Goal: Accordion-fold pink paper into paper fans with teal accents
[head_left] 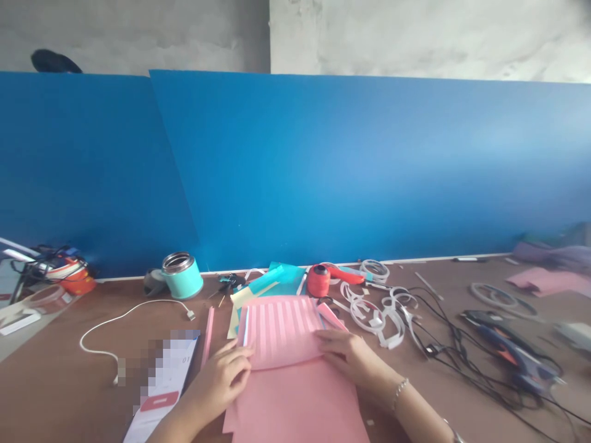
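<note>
A pink sheet of paper [295,400] lies on the brown table [69,381] in front of me. On its far part sits a pink piece with white strips across it [281,329]. My left hand [224,375] rests on the left edge of that striped piece, fingers curled and pressing down on it. My right hand [348,354] presses on its right edge, fingers bent over the paper. A bracelet is on my right wrist.
A teal tin [181,275], red thread spool [318,280], teal and yellow paper, curled white strips [376,311] and a glue gun [508,351] with black cables lie behind and right. A white cable [124,317] and phone [159,387] lie left. A blue board stands behind.
</note>
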`<state>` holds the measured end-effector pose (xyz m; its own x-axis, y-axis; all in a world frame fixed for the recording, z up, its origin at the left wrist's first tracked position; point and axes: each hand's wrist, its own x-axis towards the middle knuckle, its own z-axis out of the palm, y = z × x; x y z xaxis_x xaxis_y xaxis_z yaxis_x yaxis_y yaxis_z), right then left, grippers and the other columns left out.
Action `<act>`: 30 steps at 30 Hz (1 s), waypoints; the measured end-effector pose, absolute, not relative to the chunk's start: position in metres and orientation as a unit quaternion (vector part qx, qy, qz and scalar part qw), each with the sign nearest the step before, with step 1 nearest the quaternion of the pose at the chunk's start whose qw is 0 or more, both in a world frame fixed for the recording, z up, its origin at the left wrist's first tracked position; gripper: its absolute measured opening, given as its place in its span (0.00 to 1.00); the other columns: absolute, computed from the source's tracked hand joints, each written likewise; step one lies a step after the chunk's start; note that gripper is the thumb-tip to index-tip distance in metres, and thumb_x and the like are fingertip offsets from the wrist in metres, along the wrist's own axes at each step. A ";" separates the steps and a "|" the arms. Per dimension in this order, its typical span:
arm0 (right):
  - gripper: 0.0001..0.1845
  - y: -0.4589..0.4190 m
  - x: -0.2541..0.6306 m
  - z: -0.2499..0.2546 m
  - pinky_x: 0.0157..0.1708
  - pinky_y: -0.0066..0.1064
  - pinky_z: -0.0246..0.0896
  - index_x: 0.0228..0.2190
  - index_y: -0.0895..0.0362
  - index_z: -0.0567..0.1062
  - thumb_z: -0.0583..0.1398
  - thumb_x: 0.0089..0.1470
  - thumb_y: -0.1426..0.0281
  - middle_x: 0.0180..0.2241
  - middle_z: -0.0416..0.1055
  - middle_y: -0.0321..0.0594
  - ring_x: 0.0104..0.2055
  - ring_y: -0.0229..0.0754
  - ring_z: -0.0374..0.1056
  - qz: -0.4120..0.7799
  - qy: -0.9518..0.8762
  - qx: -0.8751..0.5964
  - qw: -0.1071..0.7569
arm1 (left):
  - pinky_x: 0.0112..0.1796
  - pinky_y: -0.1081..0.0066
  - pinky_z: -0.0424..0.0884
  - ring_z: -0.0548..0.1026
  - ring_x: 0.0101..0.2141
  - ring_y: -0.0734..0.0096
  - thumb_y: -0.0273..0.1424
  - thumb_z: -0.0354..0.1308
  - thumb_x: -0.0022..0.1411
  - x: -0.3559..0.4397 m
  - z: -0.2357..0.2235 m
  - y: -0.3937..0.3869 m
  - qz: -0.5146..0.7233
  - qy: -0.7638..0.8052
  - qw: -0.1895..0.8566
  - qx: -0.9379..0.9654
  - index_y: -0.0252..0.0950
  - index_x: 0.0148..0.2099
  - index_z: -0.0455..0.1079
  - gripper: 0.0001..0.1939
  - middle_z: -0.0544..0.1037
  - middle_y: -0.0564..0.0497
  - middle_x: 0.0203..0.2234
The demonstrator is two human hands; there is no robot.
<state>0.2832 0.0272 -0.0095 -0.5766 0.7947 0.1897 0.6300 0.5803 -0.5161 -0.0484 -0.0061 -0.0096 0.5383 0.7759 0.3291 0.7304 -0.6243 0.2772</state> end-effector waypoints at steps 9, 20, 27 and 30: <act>0.19 0.032 0.283 -0.005 0.44 0.35 0.65 0.17 0.58 0.72 0.53 0.57 0.68 0.49 0.71 0.44 0.46 0.47 0.70 0.298 -0.789 -0.475 0.250 | 0.40 0.65 0.72 0.73 0.39 0.65 0.28 0.46 0.64 -0.045 -0.004 -0.003 0.251 0.505 0.115 0.818 0.39 0.28 0.64 0.12 0.74 0.49 0.35; 0.11 0.039 0.281 -0.021 0.35 0.32 0.64 0.17 0.57 0.67 0.55 0.48 0.74 0.47 0.70 0.46 0.38 0.43 0.70 0.241 -0.780 -0.506 0.278 | 0.41 0.61 0.71 0.71 0.40 0.61 0.29 0.53 0.58 -0.047 -0.009 0.000 0.250 0.549 0.114 0.789 0.39 0.25 0.64 0.09 0.73 0.49 0.37; 0.09 0.041 0.279 -0.025 0.32 0.31 0.63 0.17 0.57 0.65 0.55 0.46 0.76 0.46 0.68 0.46 0.39 0.43 0.69 0.215 -0.792 -0.509 0.259 | 0.42 0.60 0.70 0.71 0.41 0.60 0.28 0.53 0.57 -0.046 -0.009 0.002 0.238 0.557 0.116 0.787 0.38 0.25 0.64 0.08 0.73 0.49 0.36; 0.10 0.041 0.279 -0.024 0.34 0.31 0.64 0.17 0.56 0.63 0.55 0.45 0.78 0.45 0.67 0.46 0.43 0.45 0.68 0.214 -0.800 -0.492 0.267 | 0.42 0.60 0.70 0.71 0.42 0.60 0.28 0.52 0.58 -0.046 -0.009 0.002 0.233 0.560 0.115 0.787 0.38 0.25 0.64 0.09 0.73 0.49 0.37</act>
<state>0.2786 0.0412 -0.0239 -0.3733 0.9022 0.2159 0.6737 0.4237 -0.6055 -0.0456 0.0021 -0.0086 0.2647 0.9346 0.2375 0.8278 -0.3465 0.4412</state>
